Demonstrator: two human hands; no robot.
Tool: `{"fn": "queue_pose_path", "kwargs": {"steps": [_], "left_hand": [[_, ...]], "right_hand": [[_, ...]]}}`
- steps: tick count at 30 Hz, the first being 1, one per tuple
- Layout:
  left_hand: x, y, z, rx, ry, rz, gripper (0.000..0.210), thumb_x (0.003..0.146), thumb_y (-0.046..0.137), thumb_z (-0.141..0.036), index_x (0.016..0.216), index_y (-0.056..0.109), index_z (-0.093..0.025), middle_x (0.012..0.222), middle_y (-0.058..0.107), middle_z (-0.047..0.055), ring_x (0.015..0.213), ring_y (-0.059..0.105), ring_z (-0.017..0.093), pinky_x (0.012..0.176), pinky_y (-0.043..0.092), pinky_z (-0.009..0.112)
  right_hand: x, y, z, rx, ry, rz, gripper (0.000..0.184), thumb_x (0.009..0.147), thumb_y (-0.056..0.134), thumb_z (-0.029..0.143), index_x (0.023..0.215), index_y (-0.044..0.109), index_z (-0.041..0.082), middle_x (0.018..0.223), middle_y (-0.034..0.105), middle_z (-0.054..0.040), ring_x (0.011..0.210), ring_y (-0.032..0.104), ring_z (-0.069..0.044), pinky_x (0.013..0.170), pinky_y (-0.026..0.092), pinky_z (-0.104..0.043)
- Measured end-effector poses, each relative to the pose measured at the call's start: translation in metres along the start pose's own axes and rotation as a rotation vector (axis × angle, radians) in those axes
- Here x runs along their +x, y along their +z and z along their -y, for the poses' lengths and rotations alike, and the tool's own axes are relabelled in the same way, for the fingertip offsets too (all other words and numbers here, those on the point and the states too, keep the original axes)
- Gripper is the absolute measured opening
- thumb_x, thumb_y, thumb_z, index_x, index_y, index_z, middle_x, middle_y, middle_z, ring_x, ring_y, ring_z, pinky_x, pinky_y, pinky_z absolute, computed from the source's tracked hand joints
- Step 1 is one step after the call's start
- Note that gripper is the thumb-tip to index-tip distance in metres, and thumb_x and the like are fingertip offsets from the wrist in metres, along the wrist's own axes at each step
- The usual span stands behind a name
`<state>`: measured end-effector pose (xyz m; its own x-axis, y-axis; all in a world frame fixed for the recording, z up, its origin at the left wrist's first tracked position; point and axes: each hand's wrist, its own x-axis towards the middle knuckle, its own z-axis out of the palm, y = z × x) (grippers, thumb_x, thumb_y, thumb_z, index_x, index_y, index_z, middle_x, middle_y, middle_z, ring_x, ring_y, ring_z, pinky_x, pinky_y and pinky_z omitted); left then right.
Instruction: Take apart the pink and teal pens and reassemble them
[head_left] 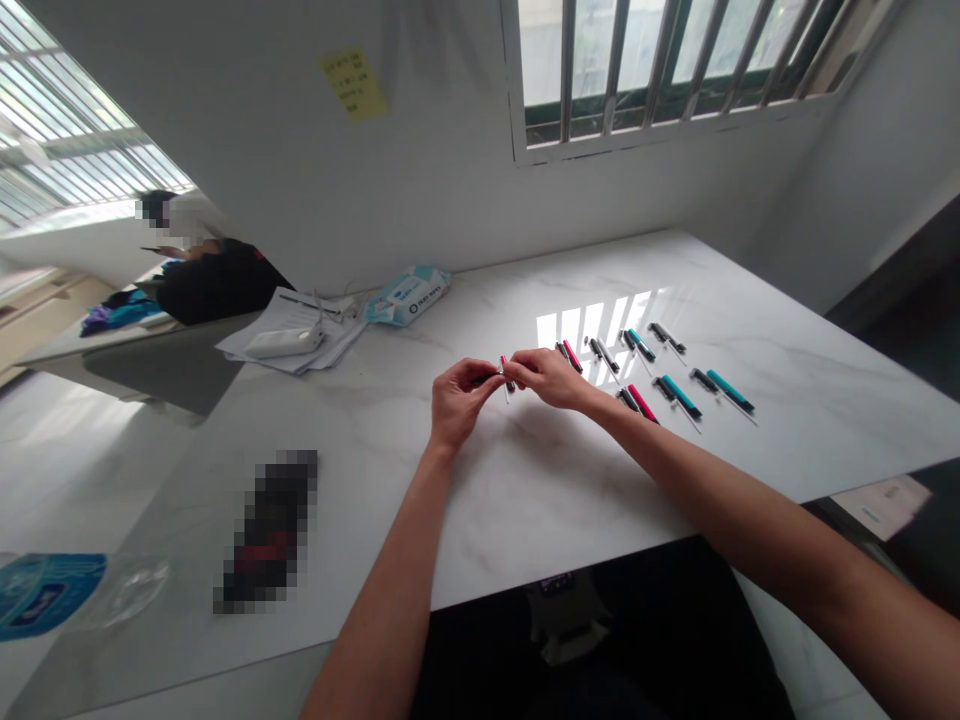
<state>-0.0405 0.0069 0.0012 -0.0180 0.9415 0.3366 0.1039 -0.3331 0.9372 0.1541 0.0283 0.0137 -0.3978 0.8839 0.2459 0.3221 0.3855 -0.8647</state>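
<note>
A slim dark pen part point(482, 380) is pinched in the left hand point(454, 402) over the marble-patterned table point(517, 500); what the right hand's point(551, 377) bent fingers grip, I cannot tell. Slender pink, teal and black pen pieces point(682, 397) lie rightward. Lettering on the soft blue-white packet point(409, 296) and yellow paper note point(355, 85) is illegible.

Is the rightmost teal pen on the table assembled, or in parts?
In parts: its teal piece, black piece and thin white stick lie side by side, unjoined.

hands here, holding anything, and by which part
The left hand pinches a dark pen part; which end is unclear. I can't tell for the right hand.
</note>
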Motion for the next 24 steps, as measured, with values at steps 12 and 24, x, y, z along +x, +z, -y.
{"fn": "queue_pose_path", "kwargs": {"steps": [12, 24], "left_hand": [[0.009, -0.009, 0.005, -0.35, -0.268, -0.262, 0.05, 0.067, 0.096, -0.045, 0.106, 0.076, -0.022, 0.09, 0.07, -0.001, 0.076, 0.068, 0.008, 0.081, 0.058, 0.025], [0.01, -0.016, 0.014, -0.213, -0.26, -0.27, 0.055, 0.065, 0.094, -0.051, 0.106, 0.078, -0.018, 0.091, 0.074, 0.002, 0.07, 0.065, 0.009, 0.075, 0.058, 0.027]], "right_hand": [[0.008, -0.025, -0.002, -0.449, -0.187, 0.104, 0.066, 0.083, 0.087, 0.032, 0.145, 0.065, 0.024, 0.128, 0.075, -0.0142, 0.127, 0.06, -0.036, 0.1, 0.052, -0.047], [0.047, -0.012, -0.013, -0.696, -0.2, 0.295, 0.093, 0.078, 0.092, 0.034, 0.161, 0.051, 0.019, 0.127, 0.075, -0.0203, 0.139, 0.056, -0.046, 0.109, 0.05, -0.057]]}}
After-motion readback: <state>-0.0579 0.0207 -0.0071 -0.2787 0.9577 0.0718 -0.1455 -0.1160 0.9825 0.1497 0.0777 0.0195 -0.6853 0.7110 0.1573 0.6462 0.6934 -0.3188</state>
